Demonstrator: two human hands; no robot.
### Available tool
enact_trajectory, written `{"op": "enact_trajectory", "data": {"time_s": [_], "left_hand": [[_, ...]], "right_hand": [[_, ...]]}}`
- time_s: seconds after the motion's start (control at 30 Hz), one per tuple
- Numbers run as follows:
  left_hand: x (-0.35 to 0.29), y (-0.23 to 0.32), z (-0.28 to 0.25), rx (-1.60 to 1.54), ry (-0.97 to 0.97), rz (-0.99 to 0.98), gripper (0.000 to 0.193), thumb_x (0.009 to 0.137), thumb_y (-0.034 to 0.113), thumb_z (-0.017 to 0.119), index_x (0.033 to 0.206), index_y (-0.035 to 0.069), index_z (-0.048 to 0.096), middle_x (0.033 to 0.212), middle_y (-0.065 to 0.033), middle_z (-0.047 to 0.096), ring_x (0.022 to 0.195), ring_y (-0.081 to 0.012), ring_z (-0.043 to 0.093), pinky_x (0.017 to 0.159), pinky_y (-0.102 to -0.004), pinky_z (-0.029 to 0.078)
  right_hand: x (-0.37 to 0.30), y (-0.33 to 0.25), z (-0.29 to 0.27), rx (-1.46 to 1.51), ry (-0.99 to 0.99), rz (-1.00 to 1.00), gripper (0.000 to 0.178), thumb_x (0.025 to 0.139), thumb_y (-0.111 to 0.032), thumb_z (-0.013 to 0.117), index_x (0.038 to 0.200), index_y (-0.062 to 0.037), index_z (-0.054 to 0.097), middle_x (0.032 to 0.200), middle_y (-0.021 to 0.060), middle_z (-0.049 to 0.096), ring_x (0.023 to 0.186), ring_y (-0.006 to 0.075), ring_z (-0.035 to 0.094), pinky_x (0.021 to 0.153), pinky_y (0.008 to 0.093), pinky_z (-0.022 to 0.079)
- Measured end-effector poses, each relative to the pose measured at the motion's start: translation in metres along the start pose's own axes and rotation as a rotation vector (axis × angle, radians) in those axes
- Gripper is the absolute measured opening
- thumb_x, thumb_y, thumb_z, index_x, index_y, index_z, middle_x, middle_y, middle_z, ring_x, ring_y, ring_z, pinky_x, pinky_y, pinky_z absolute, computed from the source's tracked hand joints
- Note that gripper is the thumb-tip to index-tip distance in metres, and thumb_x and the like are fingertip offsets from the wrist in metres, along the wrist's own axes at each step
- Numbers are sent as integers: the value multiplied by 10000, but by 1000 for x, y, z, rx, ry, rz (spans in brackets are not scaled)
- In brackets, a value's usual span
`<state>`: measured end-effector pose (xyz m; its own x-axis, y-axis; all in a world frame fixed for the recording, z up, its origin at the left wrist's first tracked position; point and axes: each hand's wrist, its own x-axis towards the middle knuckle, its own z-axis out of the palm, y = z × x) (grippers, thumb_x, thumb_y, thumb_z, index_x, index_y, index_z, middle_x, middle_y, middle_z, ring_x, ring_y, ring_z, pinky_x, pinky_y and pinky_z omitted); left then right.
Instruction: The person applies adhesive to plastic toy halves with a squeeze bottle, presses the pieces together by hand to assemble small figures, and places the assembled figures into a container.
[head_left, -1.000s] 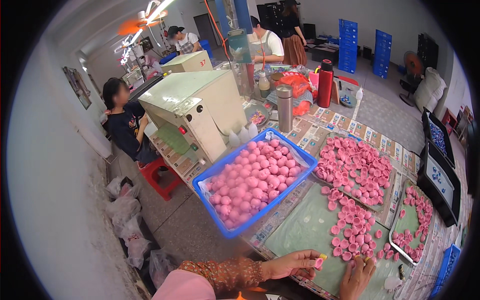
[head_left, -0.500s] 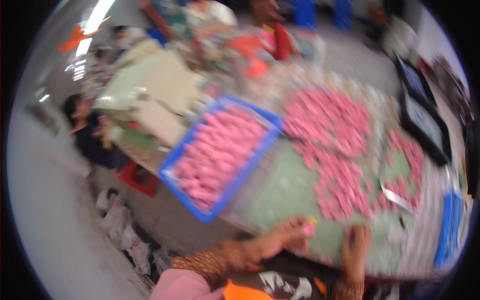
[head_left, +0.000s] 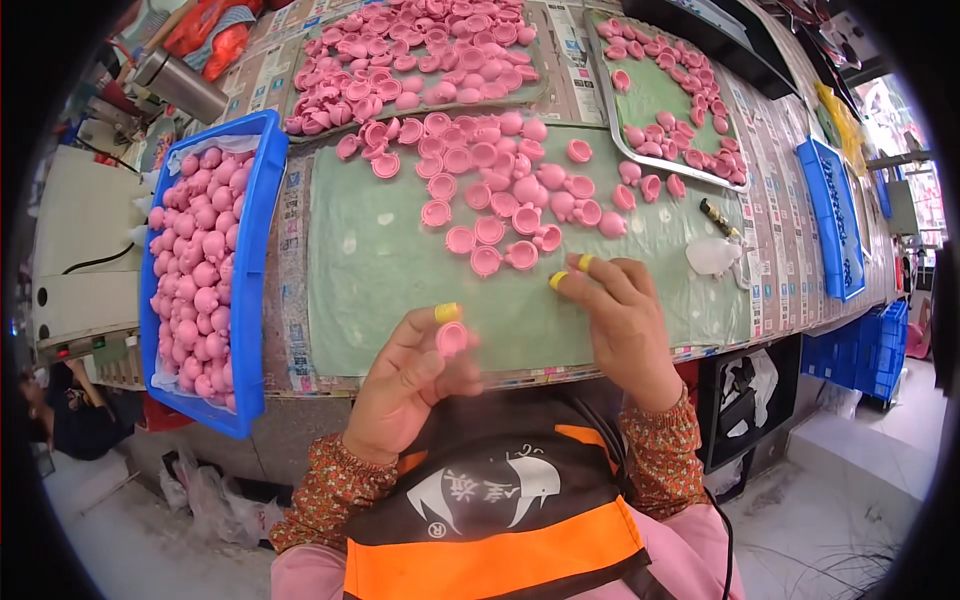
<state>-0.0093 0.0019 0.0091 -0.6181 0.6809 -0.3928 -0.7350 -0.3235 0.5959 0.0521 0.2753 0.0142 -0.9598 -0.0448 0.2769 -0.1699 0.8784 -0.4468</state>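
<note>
Near the table's front edge, my left hand [head_left: 400, 375] pinches a small pink hollow half-shell [head_left: 452, 339] between thumb and fingers, its open side showing. Yellow tape wraps a finger of that hand. My right hand [head_left: 625, 310] reaches over the green mat [head_left: 380, 260], fingers apart and two of them taped yellow, with nothing visible in them. Its fingertips are just short of the loose pink half-shells [head_left: 487, 261] scattered on the mat. Some of these lie cup side up, others dome side up.
At left, a blue crate [head_left: 258, 290] holds many rounded pink pieces. Farther back lies a dense spread of half-shells [head_left: 420, 50]. A metal-rimmed tray [head_left: 680, 172] holds more at right, near a white bag-like piece [head_left: 712, 256] and a blue tray [head_left: 825, 215]. A steel flask [head_left: 180, 88] stands back left.
My view has swung down and toward the right, so the crate now appears at the left. My right hand has moved from the table's near edge toward the loose half-shells.
</note>
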Motion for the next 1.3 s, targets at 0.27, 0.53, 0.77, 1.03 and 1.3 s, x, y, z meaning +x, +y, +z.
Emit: {"op": "enact_trajectory", "data": {"time_s": [0.27, 0.53, 0.77, 1.03, 1.3], "left_hand": [[-2, -5, 3, -3, 7, -15, 537, 973, 259, 623, 1416, 53, 400, 1215, -135, 609, 982, -204, 656, 859, -373, 592], [-1, -9, 2, -54, -22, -37, 535, 980, 255, 611, 1424, 53, 393, 1217, -132, 604, 995, -212, 651, 862, -377, 593], [2, -15, 8, -137, -33, -55, 471, 983, 168, 594, 1411, 89, 412, 1300, -125, 559, 1033, -213, 649, 902, -380, 577], [5, -20, 8, -202, -30, -89, 436, 960, 80, 610, 1363, 138, 453, 1357, -119, 528, 1072, -221, 646, 930, -383, 558], [5, -22, 19, -146, -33, -80, 405, 952, 80, 629, 1316, 167, 473, 1336, -83, 534, 1135, -193, 602, 957, -365, 532]], "right_hand": [[2, -7, -5, -22, 2, 242, 266, 785, -97, 713, 1025, -66, 602, 862, 60, 581, 781, 263, 526, 711, 412, 389], [-7, 0, 4, 123, 161, 334, 269, 798, -128, 739, 1006, -55, 585, 793, 72, 549, 714, 246, 513, 697, 395, 375], [3, -14, 10, -84, 102, 284, 247, 777, -86, 701, 979, -51, 564, 825, 88, 536, 784, 290, 515, 715, 411, 384], [3, -15, 16, -79, 114, 307, 278, 746, -66, 702, 980, -37, 556, 828, 91, 520, 774, 271, 523, 721, 392, 410], [-12, -72, 24, 693, 154, 298, 374, 695, 8, 727, 1030, -34, 566, 846, 81, 524, 702, 198, 500, 607, 309, 424]]}}
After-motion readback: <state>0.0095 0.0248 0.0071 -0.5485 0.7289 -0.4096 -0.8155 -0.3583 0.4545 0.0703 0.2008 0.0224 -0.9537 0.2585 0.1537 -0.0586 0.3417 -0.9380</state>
